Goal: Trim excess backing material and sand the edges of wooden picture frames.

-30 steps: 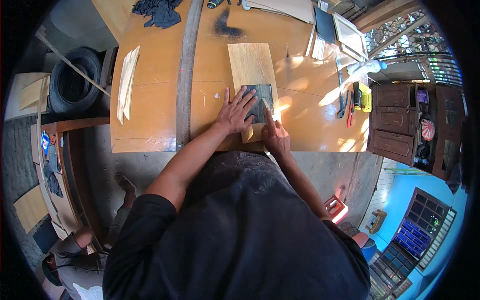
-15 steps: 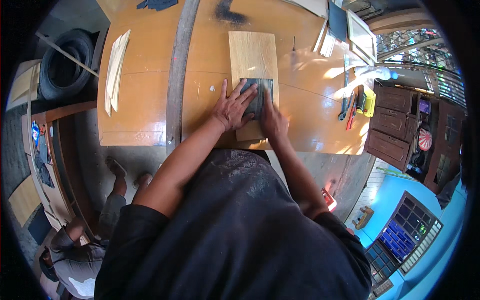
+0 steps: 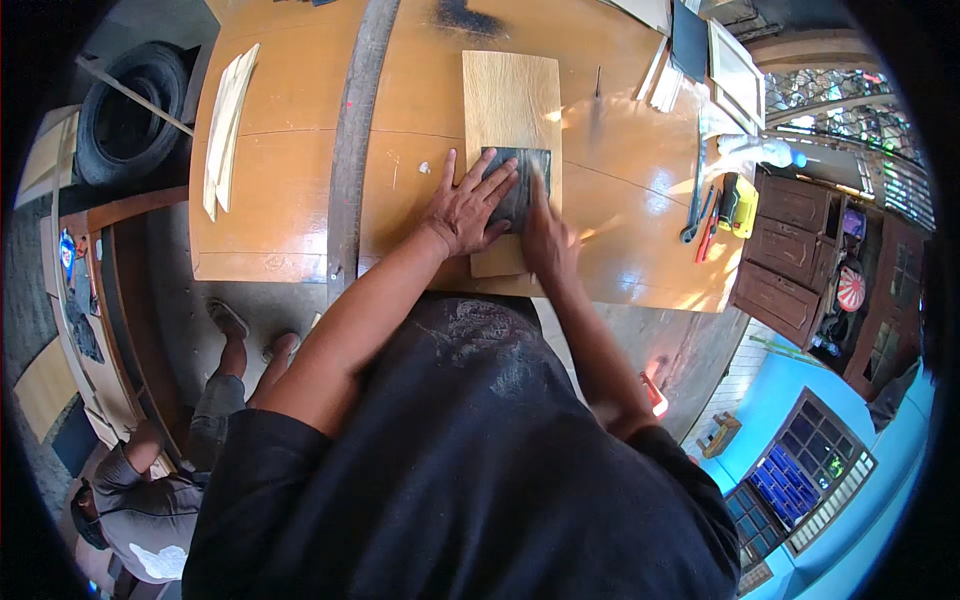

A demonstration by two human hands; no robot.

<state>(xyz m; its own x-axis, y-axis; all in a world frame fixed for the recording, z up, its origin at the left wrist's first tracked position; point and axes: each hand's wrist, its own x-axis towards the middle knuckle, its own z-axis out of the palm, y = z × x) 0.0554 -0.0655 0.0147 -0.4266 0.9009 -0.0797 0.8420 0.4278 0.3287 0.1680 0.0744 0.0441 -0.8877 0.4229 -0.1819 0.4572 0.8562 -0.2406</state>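
A light wood-grain board (image 3: 511, 95) lies lengthwise on the orange-brown table, its near end close to the table's edge. On its nearer half rests a thin dark rectangular piece (image 3: 525, 162). My left hand (image 3: 465, 212) is open, its spread fingers laid on the left part of the dark piece. At that piece's right edge is my right hand (image 3: 550, 245), closed and smeared by motion, with the index finger stretched forward. Whatever it grips is too blurred to make out.
Pale thin wood strips (image 3: 230, 130) lie at the table's left. A grey beam (image 3: 360, 130) crosses the tabletop. At right are a yellow-and-black tool (image 3: 738, 205), red-handled pliers (image 3: 709, 228) and a plastic bottle (image 3: 755, 150). Another person (image 3: 160, 510) is at lower left.
The view has shifted slightly. My left hand stays on the dark piece, and my right hand remains blurred at its right edge. The other person's legs have shifted a little.
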